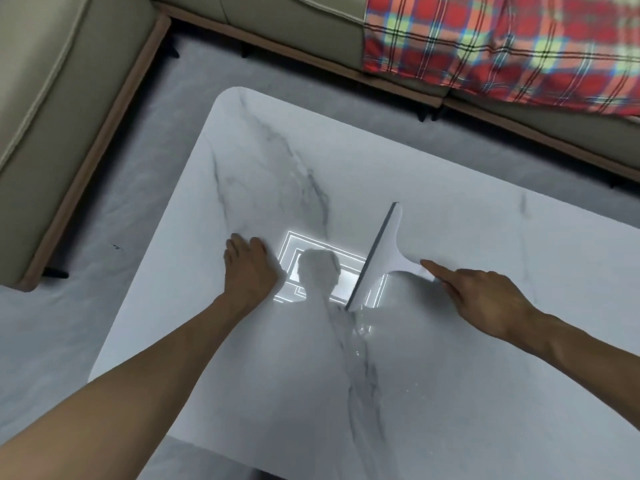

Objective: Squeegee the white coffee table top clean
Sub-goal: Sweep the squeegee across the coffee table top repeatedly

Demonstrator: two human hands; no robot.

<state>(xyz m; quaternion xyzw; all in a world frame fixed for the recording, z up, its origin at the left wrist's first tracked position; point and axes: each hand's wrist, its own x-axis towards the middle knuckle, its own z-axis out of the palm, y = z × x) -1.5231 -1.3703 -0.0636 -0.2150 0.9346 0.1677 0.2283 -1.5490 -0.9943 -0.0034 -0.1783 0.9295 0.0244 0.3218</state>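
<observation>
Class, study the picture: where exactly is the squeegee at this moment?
In the head view the squeegee sits mid-table on the white coffee table, its handle held by the right hand, with the left hand resting flat to its left.

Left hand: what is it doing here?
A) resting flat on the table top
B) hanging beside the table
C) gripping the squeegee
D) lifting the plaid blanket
A: the left hand lies palm down on the white table top, apart from the squeegee, which the right hand holds by its handle.
</observation>
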